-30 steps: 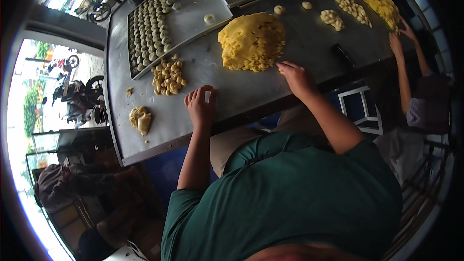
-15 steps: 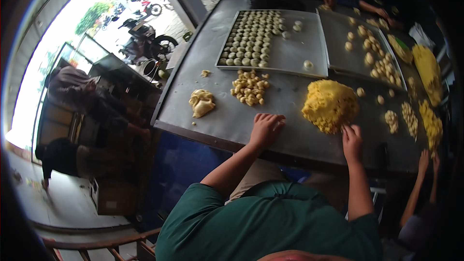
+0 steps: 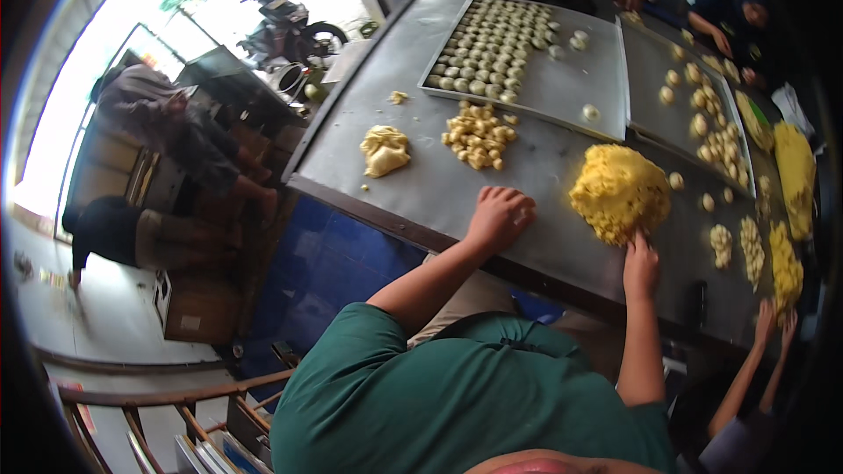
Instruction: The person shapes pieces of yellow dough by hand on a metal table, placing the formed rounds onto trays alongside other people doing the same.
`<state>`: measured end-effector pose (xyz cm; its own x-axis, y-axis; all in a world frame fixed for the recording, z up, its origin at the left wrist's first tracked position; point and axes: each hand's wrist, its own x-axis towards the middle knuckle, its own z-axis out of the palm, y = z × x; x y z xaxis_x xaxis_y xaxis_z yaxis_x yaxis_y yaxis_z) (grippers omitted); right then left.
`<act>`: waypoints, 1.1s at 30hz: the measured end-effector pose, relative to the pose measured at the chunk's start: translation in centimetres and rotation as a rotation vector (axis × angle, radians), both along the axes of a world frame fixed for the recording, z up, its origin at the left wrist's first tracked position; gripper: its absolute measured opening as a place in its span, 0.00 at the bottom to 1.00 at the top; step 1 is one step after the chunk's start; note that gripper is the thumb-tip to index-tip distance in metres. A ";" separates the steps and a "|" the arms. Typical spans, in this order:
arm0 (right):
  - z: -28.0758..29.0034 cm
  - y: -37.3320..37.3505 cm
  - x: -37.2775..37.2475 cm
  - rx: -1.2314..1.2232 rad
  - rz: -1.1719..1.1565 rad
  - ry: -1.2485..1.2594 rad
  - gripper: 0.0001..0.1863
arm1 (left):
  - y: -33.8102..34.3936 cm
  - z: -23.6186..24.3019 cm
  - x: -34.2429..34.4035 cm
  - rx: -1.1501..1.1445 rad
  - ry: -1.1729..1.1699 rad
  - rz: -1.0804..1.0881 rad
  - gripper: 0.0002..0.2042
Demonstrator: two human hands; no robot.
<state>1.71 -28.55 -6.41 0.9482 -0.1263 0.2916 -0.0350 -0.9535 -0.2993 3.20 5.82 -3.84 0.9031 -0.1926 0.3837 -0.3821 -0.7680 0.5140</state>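
Observation:
A large mound of crumbly yellow mash (image 3: 619, 193) rests on the metal table. My right hand (image 3: 642, 263) is at its near edge, fingertips pressed into the mash and pinching at it. My left hand (image 3: 501, 219) hovers over or rests on the table near its front edge, fingers curled together; anything inside them is hidden. Beyond the left hand lies a heap of small pale dough pieces (image 3: 477, 136), with a smooth lump of dough (image 3: 385, 151) to its left.
A tray (image 3: 575, 79) holds rows of round dough balls; a second tray (image 3: 654, 114) has looser balls. Small dough piles (image 3: 751, 250) and more yellow mash (image 3: 784, 268) lie at the right, where another person's hands (image 3: 773, 325) work. Other people sit at the far side.
The view has shifted, so the table appears moved up and right. My right fingers now press further into the mash's near edge. My left hand stays curled near the table's front edge.

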 end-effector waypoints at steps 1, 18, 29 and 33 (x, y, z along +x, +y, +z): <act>0.7 -0.4 0.1 0.013 0.045 0.036 0.20 | -0.3 0.1 0.0 0.008 0.035 0.005 0.08; 0.8 -0.5 -0.5 0.201 0.082 -0.259 0.18 | -0.3 -0.9 0.3 0.071 -0.019 -0.033 0.06; -0.4 -4.1 -3.8 0.172 0.164 -0.209 0.19 | 3.4 0.7 -0.2 0.363 -0.104 -0.132 0.08; -0.8 -5.0 -1.7 0.090 0.094 -0.154 0.24 | 1.1 0.5 4.7 0.203 -0.073 -0.129 0.12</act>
<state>-0.02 -33.51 -7.21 0.9019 -0.0716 0.4260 0.1056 -0.9197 -0.3780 7.87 6.91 -3.31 0.8374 -0.3844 0.3886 -0.5143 -0.7950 0.3217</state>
